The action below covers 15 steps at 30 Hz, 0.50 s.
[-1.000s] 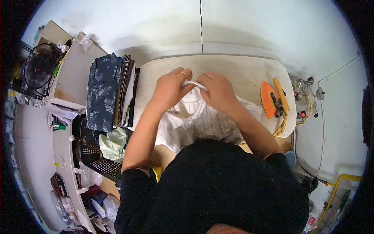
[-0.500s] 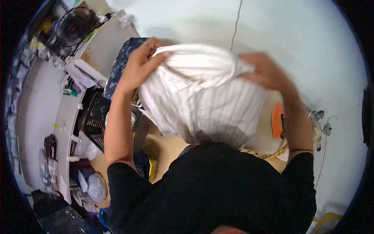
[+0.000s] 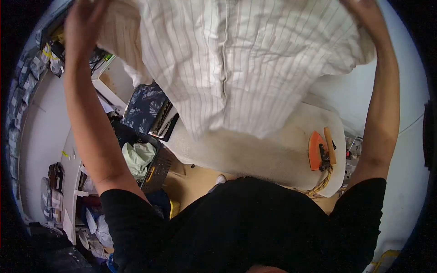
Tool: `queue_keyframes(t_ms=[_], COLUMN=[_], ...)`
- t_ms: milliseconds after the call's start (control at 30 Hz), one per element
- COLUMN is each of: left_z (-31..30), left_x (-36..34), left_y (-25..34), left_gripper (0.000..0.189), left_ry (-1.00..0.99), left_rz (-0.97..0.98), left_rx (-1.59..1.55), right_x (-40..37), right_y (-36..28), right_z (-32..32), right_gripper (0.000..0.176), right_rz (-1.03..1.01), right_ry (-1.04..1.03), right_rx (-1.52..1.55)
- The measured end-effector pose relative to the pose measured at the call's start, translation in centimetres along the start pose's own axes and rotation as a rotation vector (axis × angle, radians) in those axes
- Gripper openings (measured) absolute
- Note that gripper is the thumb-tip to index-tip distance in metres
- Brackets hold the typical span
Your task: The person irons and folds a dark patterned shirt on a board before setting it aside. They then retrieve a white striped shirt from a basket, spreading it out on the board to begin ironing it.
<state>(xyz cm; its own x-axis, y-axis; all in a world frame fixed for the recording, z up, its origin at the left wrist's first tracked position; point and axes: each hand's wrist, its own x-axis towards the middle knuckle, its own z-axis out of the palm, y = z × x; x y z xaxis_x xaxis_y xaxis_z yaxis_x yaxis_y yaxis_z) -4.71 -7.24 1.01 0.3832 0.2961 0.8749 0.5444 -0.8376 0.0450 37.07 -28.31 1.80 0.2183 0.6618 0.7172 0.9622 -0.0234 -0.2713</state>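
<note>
A cream striped shirt [image 3: 255, 59] hangs spread out in front of me, its seamed middle running downward and its lower edge over the ironing board [image 3: 214, 148]. My left hand [image 3: 86, 22] is raised at the upper left beside the shirt's left part; it is blurred and partly cut off by the frame. At the top right, my right hand [image 3: 364, 11] is closed on the shirt's other upper side. An iron with an orange base [image 3: 315, 150] and a wooden handle lies on the right end of the board.
Dark leaf-patterned folded fabric [image 3: 145, 107] lies at the board's left end. Beside it stands a black basket [image 3: 157, 170] with pale green cloth [image 3: 138, 159]. Shelves with bags [image 3: 104, 230] are at the left, a pale wall [image 3: 409, 159] at the right.
Both hands have moved up and farther apart. The shirt, bunched before, is now raised and spread open, uncovering more of the board and the iron.
</note>
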Motion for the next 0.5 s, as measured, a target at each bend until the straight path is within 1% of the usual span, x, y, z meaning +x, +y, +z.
queue_keyframes(t_ms=[33, 67, 100, 133, 167, 200, 267, 300, 333, 367, 400, 433, 467, 500], left_z=[0.9, 1.6, 2.2, 2.2, 1.4, 1.1, 0.8, -0.3, -0.4, -0.2, -0.1, -0.4, -0.4, 0.2], left_x=[0.4, 0.2, -0.5, -0.4, -0.2, -0.2, -0.6, -0.6, -1.3, -2.0, -2.7, -3.5, -4.0, -4.6], left_y=[-2.5, -4.1, -5.3, -4.4, -3.7, -3.4, -3.0, -1.9, -0.7, 0.8, 2.6, 5.9, 8.7, 8.9], left_gripper=[0.028, 0.032, 0.029, 0.026, 0.028, 0.028, 0.031, 0.034, 0.034, 0.032, 0.030, 0.016, 0.010, 0.009], left_ry=[-0.157, -0.311, -0.324, -0.331, -0.364, -0.362, -0.108, -0.182, -0.181, -0.193, -0.202, -0.243, -0.285, -0.316], left_rz=[-0.069, -0.142, -0.003, 0.141, 0.048, 0.050, -0.105, -0.083, -0.089, -0.118, -0.151, -0.115, -0.084, -0.027], left_rx=[0.123, 0.246, 0.171, 0.098, 0.173, 0.171, -0.373, -0.359, -0.361, -0.505, -0.646, -0.651, -0.654, -0.764], right_x=[0.4, 0.1, -0.3, -1.5, -1.8, -2.0, -1.0, -2.9, -3.3, -3.4, -3.3, -3.6, -2.9, -2.6], right_y=[3.2, 6.4, 6.0, 6.4, 6.7, 5.6, 12.6, 9.0, 7.4, 10.9, 12.9, 12.1, 16.7, 17.5], right_z=[1.1, 3.2, 3.1, 3.0, 1.5, 0.0, -3.1, -4.5, -5.6, -6.1, -7.1, -9.3, -11.8, -13.1], right_gripper=[0.034, 0.037, 0.038, 0.038, 0.038, 0.039, 0.041, 0.043, 0.044, 0.041, 0.042, 0.044, 0.059, 0.063], right_rz=[0.251, -0.137, -0.248, -0.319, -0.221, -0.121, -0.113, 0.074, 0.174, 0.180, 0.196, 0.063, -0.032, -0.030], right_ry=[-0.123, -0.108, -0.404, -0.210, -0.194, -0.186, 0.011, -0.040, -0.130, 0.056, 0.104, -0.070, -0.156, -0.181], right_rx=[0.165, -0.246, -0.257, -0.291, -0.258, -0.222, -0.107, -0.078, -0.132, -0.097, 0.016, 0.068, 0.244, 0.443])
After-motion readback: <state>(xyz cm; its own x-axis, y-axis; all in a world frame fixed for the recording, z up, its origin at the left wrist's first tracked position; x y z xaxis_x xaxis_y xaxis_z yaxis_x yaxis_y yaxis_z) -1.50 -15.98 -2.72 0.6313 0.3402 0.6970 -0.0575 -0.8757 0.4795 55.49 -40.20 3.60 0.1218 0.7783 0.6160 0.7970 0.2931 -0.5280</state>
